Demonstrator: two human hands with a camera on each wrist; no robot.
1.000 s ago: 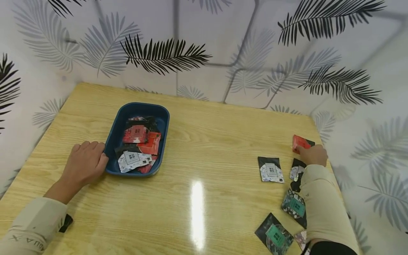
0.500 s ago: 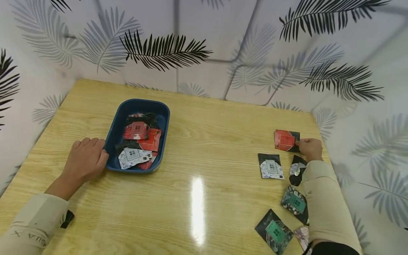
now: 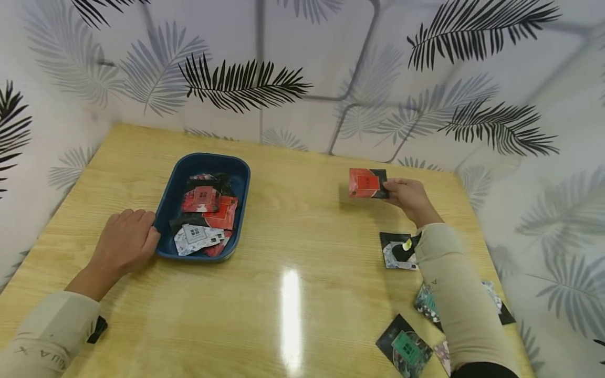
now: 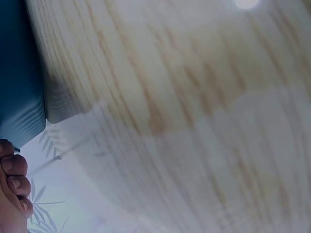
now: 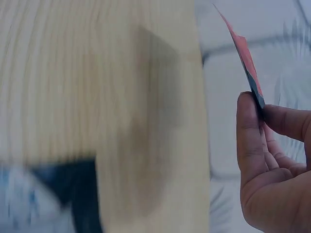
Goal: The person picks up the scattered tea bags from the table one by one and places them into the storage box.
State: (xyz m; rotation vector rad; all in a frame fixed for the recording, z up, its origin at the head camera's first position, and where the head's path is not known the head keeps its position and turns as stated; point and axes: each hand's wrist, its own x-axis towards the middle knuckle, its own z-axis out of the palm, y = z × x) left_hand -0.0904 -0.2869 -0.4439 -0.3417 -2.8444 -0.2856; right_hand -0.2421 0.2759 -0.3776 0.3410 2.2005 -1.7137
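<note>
My right hand pinches a red-and-black sachet by its black end, between thumb and fingers. In the right wrist view the sachet shows edge-on, raised above the table, with its shadow beside it. At the near left wall of a blue plastic bin, my left hand grips the edge with curled fingers. Several sachets lie inside the bin, among them a red one and a white one. In the left wrist view the curled fingers sit right by the bin's corner.
Under my right forearm lies a white-and-black sachet, partly covered by the black wrist camera. Nearer me are a green-labelled sachet, a dark patterned one and a pinkish one. A leaf-patterned curtain hangs behind the wooden table.
My right hand has picked up the red-and-black sachet at the table's right side and carried it leftward. My left hand and the bin stay in place.
</note>
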